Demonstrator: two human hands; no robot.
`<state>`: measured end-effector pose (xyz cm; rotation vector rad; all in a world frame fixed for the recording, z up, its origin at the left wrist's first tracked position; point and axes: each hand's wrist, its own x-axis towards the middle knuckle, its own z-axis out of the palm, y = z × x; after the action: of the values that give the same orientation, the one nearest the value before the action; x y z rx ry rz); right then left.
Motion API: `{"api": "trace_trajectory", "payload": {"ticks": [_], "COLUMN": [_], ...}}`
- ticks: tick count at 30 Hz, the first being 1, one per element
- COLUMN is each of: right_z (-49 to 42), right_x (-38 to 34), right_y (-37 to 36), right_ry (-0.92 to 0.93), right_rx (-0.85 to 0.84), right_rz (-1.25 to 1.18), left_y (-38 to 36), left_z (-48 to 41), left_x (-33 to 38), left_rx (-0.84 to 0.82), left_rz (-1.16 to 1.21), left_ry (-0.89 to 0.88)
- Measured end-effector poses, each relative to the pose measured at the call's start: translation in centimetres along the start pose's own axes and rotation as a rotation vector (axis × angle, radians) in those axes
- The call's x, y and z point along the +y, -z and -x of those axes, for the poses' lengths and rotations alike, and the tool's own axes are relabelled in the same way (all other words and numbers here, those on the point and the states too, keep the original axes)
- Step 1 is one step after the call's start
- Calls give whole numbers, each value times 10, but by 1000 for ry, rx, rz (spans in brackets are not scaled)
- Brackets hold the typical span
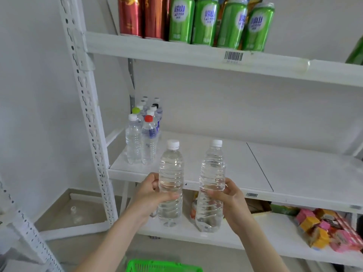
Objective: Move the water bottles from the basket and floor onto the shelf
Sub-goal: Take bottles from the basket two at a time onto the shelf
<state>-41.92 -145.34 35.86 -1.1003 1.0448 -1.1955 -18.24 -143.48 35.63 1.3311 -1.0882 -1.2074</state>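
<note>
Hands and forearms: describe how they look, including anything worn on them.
Both forearms are bare up to the bottom edge of the picture, with no sleeve in sight. The left hand and right hand wear no gloves, and no ring, watch or bracelet shows. The fingernails that show look short.

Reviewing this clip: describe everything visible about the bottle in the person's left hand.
The left-hand bottle is clear ribbed plastic with a white screw cap, no label visible, and looks nearly full of clear liquid. It is upright, held in the air in front of the middle shelf's front edge, not resting on it. The left hand wraps its lower middle, fingers across the front. It stands apart from the similar bottle in the right hand, and nearer the camera than the bottle group already shelved.
</note>
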Motion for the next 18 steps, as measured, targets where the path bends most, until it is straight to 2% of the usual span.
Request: {"api": "trace_trajectory", "payload": {"ticks": [5, 14, 18], "right_z": [-62, -183, -236], "right_x": [-10, -7, -1], "right_y": [1, -10, -8], "right_ry": [12, -3, -3], "right_rx": [-63, -21, -13], "right_rz": [72, 48, 52], "left_y": [-10, -13, -23], "left_z": [-58, -192, -246], "left_x": [15, 20, 15], "left_rx": [74, 77, 127], "left_rz": [31, 2, 20], "left_ry": [0, -6, -9]}}
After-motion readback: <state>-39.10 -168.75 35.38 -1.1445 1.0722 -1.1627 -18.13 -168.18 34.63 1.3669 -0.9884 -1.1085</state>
